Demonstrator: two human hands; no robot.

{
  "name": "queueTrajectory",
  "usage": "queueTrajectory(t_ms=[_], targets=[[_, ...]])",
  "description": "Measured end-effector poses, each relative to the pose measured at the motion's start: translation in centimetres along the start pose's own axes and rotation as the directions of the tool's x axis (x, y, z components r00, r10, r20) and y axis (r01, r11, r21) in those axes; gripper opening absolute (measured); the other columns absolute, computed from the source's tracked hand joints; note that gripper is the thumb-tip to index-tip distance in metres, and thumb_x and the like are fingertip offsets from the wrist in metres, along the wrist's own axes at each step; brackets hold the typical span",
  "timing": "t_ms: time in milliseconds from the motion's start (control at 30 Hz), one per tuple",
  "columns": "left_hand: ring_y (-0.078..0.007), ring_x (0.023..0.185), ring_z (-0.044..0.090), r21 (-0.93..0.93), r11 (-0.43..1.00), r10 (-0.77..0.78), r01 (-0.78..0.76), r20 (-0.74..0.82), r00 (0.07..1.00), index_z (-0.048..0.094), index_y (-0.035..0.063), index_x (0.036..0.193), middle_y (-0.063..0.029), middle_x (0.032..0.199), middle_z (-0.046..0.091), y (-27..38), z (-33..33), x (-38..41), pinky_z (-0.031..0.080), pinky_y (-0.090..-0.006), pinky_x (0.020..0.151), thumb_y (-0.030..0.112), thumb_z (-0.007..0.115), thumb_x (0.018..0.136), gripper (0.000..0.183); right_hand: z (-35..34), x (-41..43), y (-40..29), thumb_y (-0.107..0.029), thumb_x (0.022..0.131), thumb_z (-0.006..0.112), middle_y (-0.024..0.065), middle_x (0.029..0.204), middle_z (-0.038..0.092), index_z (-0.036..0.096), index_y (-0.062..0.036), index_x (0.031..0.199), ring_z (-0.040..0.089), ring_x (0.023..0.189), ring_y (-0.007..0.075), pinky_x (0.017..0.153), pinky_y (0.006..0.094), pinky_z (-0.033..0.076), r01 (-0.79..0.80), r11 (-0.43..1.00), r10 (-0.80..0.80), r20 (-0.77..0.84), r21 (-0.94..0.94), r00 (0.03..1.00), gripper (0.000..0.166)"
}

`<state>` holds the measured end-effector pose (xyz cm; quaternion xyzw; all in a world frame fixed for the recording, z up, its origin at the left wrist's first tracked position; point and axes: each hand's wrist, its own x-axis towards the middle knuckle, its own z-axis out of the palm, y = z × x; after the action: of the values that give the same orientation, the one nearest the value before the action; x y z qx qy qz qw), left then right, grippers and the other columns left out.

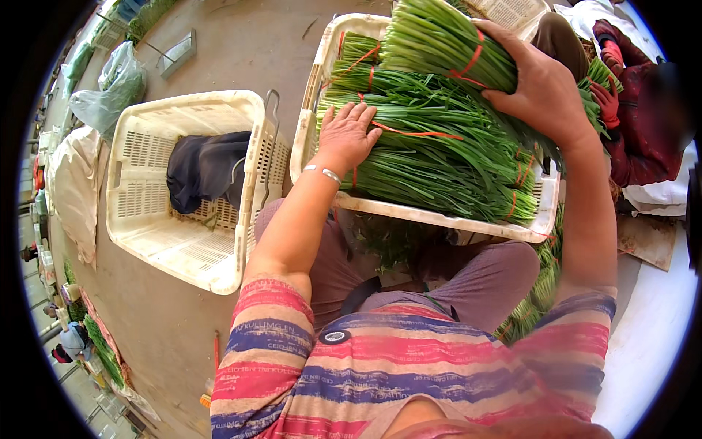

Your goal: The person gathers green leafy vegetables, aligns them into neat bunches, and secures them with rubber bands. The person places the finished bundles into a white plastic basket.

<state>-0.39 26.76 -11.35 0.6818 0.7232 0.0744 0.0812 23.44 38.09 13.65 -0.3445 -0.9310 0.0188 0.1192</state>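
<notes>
A cream plastic crate (428, 217) in front of me is filled with bundles of long green leaves (433, 159), which look like garlic chives and are tied with red bands. My left hand (346, 134) lies palm down on the pale stem ends at the crate's left side, fingers slightly spread, holding nothing. My right hand (535, 82) grips another bundle of chives (444, 44) by its leafy part, raised over the far right of the crate. A red band circles that bundle, whose pale stems point left. Part of its leaves is hidden behind my right hand and forearm.
To the left stands a second cream crate (181, 258) with dark cloth (205, 167) inside. A co-worker in red gloves (606, 104) holds greens at the right. More green bundles (535, 302) lie beside my right knee. A plastic bag (112, 90) and a pale sack (77, 186) are farther left.
</notes>
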Motion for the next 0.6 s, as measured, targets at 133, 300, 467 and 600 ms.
queueTrajectory(t_ms=[133, 300, 467, 600], targets=[[-0.0238, 0.141, 0.038, -0.035, 0.999, 0.029, -0.031, -0.060, 0.998, 0.048, 0.0199, 0.143, -0.0028, 0.149, 0.047, -0.2, 0.4, -1.9, 0.021, -0.0472, 0.118, 0.049, 0.047, 0.097, 0.054, 8.4, 4.7, -0.6, -0.030, 0.069, 0.078, 0.0098, 0.094, 0.067, 0.048, -0.0341, 0.141, 0.069, 0.086, 0.0299, 0.071, 0.0412, 0.057, 0.199, 0.979, -0.201, -0.031, -0.048, 0.979, 0.078], [-0.0261, 0.131, 0.047, -0.118, 0.990, 0.066, -0.084, -0.146, 0.987, 0.055, 0.0164, 0.136, -0.0051, 0.138, 0.056, 0.1, -0.5, -2.0, 0.029, -0.0475, 0.114, 0.042, 0.057, 0.093, 0.050, 23.8, 6.9, -3.2, -0.042, 0.077, 0.079, 0.0136, 0.122, 0.061, 0.035, -0.0431, 0.148, 0.063, 0.110, 0.0333, 0.092, 0.0437, 0.052, -0.212, 0.977, 0.192, 0.532, -0.023, 0.825, 0.084], [-0.0318, 0.128, 0.049, -0.300, 0.928, 0.101, -0.220, -0.366, 0.925, 0.062, 0.0126, 0.125, -0.0107, 0.131, 0.059, 0.0, -2.2, 0.2, 0.035, -0.0460, 0.109, 0.029, 0.061, 0.093, 0.036, 24.2, 7.2, -1.7, -0.038, 0.079, 0.077, 0.0154, 0.120, 0.061, 0.032, -0.0444, 0.149, 0.062, 0.110, 0.0342, 0.093, 0.0461, 0.052, -0.174, 0.985, 0.150, 0.526, -0.005, 0.837, 0.084], [-0.0294, 0.136, 0.042, -0.100, 0.989, 0.062, -0.105, -0.359, 0.931, 0.055, 0.0182, 0.137, -0.0060, 0.145, 0.051, -0.8, -1.4, 6.4, 0.026, -0.0481, 0.116, 0.036, 0.046, 0.100, 0.043, 24.4, 8.1, -1.7, -0.043, 0.078, 0.079, 0.0130, 0.129, 0.058, 0.036, -0.0362, 0.148, 0.058, 0.119, 0.0327, 0.098, 0.0463, 0.047, -0.160, 0.987, 0.138, 0.562, -0.009, 0.815, 0.083]])
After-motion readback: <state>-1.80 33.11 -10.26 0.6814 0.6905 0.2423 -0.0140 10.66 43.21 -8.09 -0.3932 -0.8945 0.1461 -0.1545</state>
